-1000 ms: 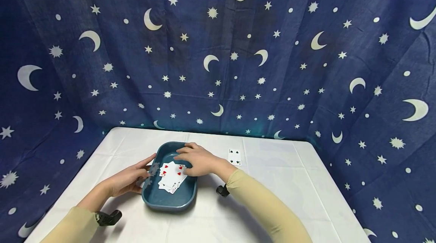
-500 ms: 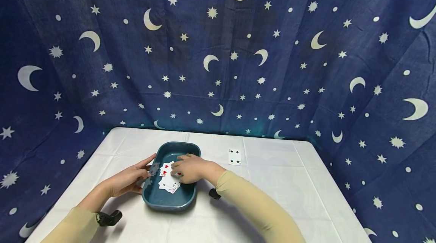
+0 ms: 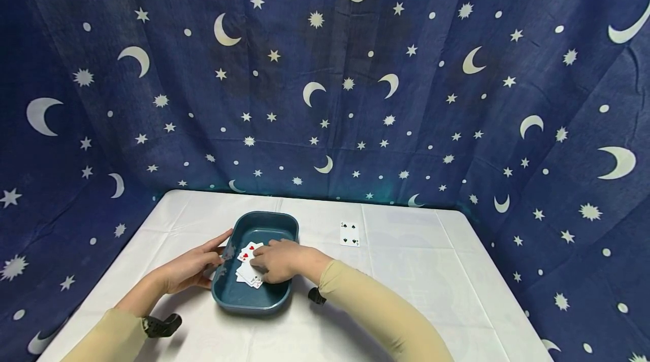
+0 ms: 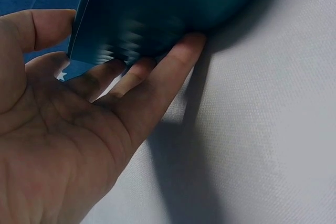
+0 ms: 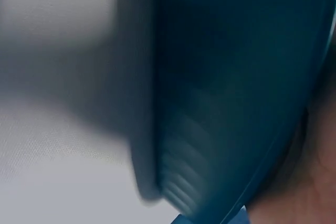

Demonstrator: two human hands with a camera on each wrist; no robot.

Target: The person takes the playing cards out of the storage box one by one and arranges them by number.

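A dark teal tray [image 3: 249, 300] stands on the white table with several overlapping playing cards [image 3: 247, 273] inside. The top one shows red hearts. My left hand [image 3: 195, 266] touches the tray's outer left side, fingers mostly extended; in the left wrist view the fingertips [image 4: 189, 45] meet the wall and rim. Inside the tray, my right hand [image 3: 281, 260] lies over the right part of the cards, its fingertips at them. Whether it pinches a card is hidden in the head view. The right wrist view shows mostly the tray's outer wall [image 5: 226, 87] and part of the palm.
A single playing card [image 3: 350, 234] with black spades lies face up on the white tablecloth [image 3: 411, 272], right of the tray. Behind and beside the table hangs a dark blue curtain [image 3: 284, 97] with moons and stars.
My right hand has moved left and down from the tray's right rim onto the cards. The hearts card has turned slightly. My left hand and the tray have stayed put.
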